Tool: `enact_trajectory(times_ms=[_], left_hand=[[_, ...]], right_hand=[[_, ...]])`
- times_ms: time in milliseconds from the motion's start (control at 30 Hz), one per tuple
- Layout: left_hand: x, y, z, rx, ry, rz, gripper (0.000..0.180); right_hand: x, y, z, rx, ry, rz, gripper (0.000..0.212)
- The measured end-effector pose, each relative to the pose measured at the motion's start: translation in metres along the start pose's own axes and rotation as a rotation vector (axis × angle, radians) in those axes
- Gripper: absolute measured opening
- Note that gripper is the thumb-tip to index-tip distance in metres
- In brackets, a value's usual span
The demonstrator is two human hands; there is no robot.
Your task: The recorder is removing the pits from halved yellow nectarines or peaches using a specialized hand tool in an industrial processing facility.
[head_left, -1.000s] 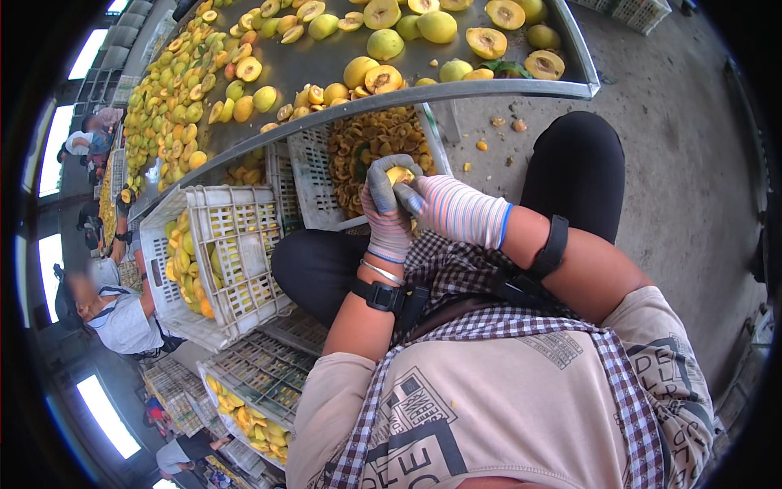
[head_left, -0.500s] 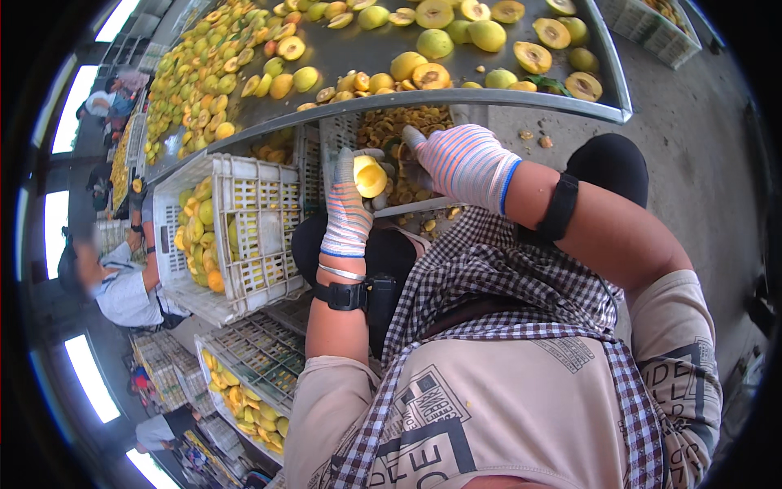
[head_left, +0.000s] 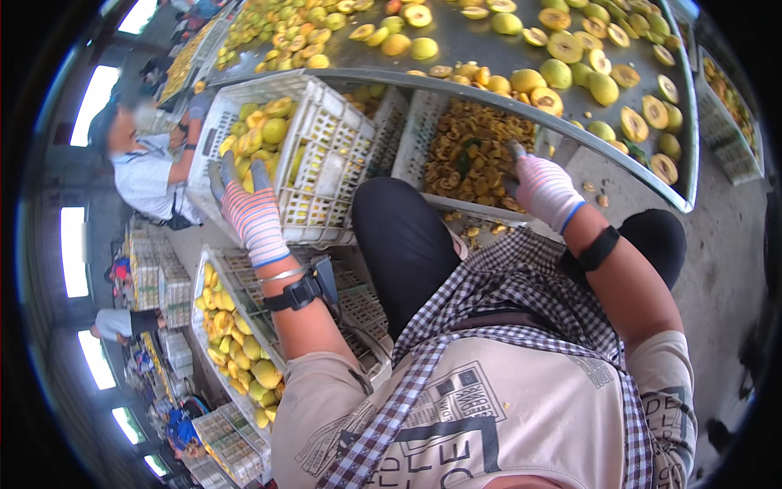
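Note:
My left hand (head_left: 251, 208), in a striped glove with grey fingertips, reaches over the near edge of a white plastic crate (head_left: 330, 163). Its fingers are spread above yellow peach halves (head_left: 265, 134), and nothing shows in its grasp. My right hand (head_left: 544, 186), gloved the same way, hovers at the right edge of a second crate (head_left: 417, 130) full of brownish-orange peach scraps (head_left: 481, 151). Its fingers are curled, and whatever they hold is hidden. Some green leaf lies among the scraps.
A metal table (head_left: 464, 45) with whole and halved peaches runs across the far side. Another crate of peach halves (head_left: 236, 342) stands at my lower left. A co-worker (head_left: 151, 175) is beyond the left crate. More crates (head_left: 729, 114) stand at the far right.
My left hand has moved left from the scrap crate to the peach crate, and the hollowed peach half is no longer seen in it. My right hand has drawn away rightward. The view has shifted.

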State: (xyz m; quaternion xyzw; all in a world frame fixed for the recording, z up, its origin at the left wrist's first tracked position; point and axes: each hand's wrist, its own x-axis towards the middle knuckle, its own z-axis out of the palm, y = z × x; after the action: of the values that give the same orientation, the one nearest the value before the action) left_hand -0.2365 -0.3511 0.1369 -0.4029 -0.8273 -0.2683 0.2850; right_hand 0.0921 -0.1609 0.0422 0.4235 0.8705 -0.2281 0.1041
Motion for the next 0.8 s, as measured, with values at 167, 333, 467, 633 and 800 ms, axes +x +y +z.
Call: enact_trajectory(times_ms=[167, 333, 467, 633, 800], left_hand=[[-0.049, 0.114, 0.059, -0.519, -0.399, 0.255, 0.036], [-0.066, 0.209, 0.124, -0.676, -0.571, 0.469, 0.031], [-0.038, 0.267, 0.166, -0.485, -0.652, 0.526, 0.036], [-0.021, 0.344, 0.169, 0.025, -0.96, 0.562, 0.054], [-0.017, 0.361, 0.181, 0.079, -1.176, 0.629, 0.059]], right_hand=[[-0.004, 0.018, 0.011, 0.121, 0.135, -0.068, 0.035], [-0.013, 0.027, 0.005, 0.085, 0.007, -0.049, 0.027], [-0.028, 0.03, 0.0, 0.04, -0.151, -0.069, 0.025], [-0.029, 0.04, 0.005, 0.045, -0.18, -0.088, 0.024], [-0.033, 0.044, -0.01, 0.077, -0.189, -0.071, 0.024]])
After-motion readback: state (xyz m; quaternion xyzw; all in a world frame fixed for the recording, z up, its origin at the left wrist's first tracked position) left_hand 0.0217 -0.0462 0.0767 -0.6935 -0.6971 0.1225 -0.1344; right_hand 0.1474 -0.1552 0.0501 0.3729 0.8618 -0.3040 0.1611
